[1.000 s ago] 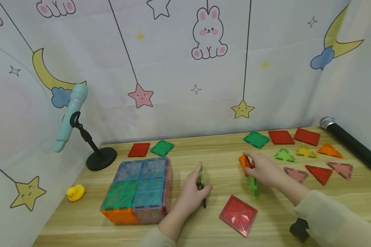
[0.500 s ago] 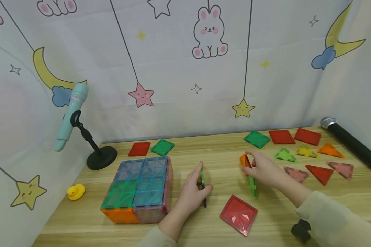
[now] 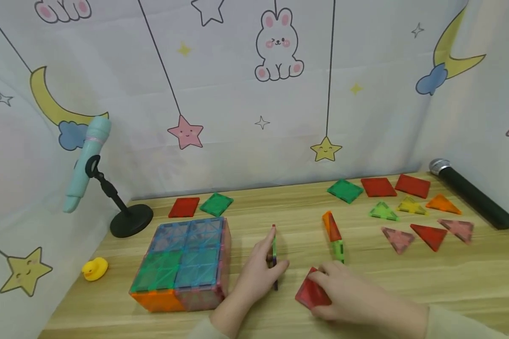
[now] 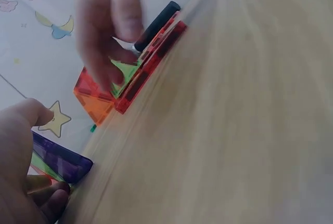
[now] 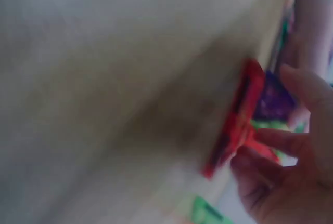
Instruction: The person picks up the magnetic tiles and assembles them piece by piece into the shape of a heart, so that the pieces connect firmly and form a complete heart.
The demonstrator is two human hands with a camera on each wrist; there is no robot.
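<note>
Two hands [image 3: 256, 273] [image 3: 348, 294]; left touches purple tile [image 4: 61, 159], right by red tile [image 3: 310, 294].

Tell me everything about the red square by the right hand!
The red square looks like a thin plastic tile with a chunky rim. It seems to lie flat on the wood-patterned table, turned so one corner points away from the person. The right hand covers part of it, thumb and fingers at its edges; blur hides how firmly they touch.

Your head view is bright, your right hand [image 3: 349, 296] slightly blurred, while both wrist views are dim, the right one smearing the red tile [image 5: 237, 115] and shadowed tabletop [image 5: 156, 115].
</note>
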